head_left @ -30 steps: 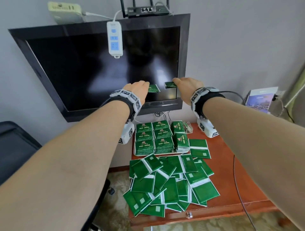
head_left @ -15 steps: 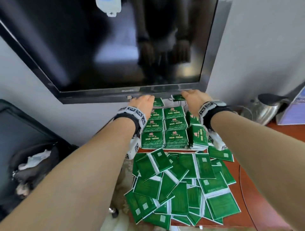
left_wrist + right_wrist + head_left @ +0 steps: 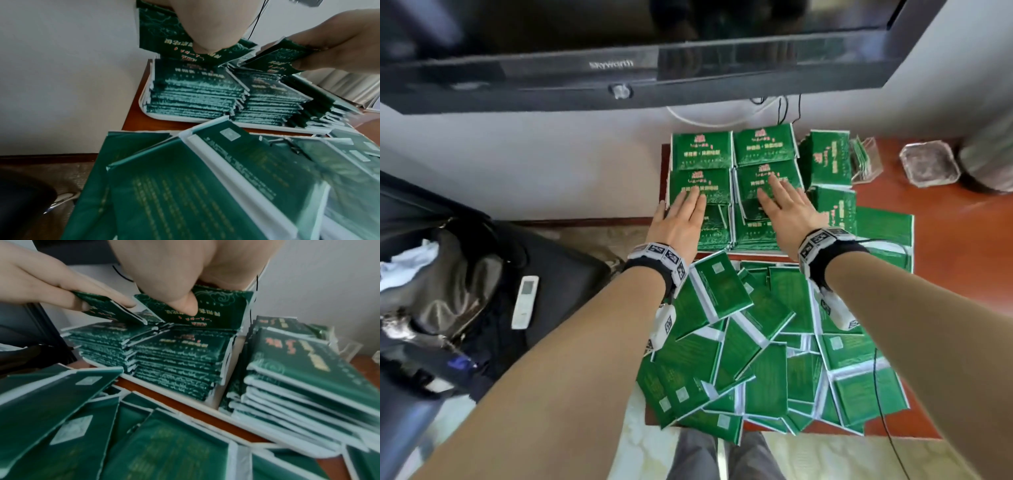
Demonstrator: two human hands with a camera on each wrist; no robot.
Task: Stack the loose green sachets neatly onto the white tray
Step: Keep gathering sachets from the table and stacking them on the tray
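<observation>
Several neat stacks of green sachets (image 3: 763, 147) fill the white tray (image 3: 185, 119) at the back of the table. A loose pile of sachets (image 3: 756, 342) lies in front of it. My left hand (image 3: 685, 209) hovers over the front-left stack, thumb and fingers pinching one green sachet (image 3: 156, 37). Just above the stack beside it, my right hand (image 3: 780, 198) pinches another sachet (image 3: 224, 308). Both sachets are tilted, their near edges close to the stack tops.
A wall-mounted TV (image 3: 619, 51) hangs just above the tray. Two more sachet stacks (image 3: 828, 161) stand to the right, then a clear holder (image 3: 866, 161) and a foil-wrapped item (image 3: 928, 168) on the red-brown table (image 3: 955, 246). A black chair with a remote (image 3: 525, 301) stands left.
Both hands came down from in front of the TV to just above the tray's stacks, each still carrying its sachet. The view tilted downward.
</observation>
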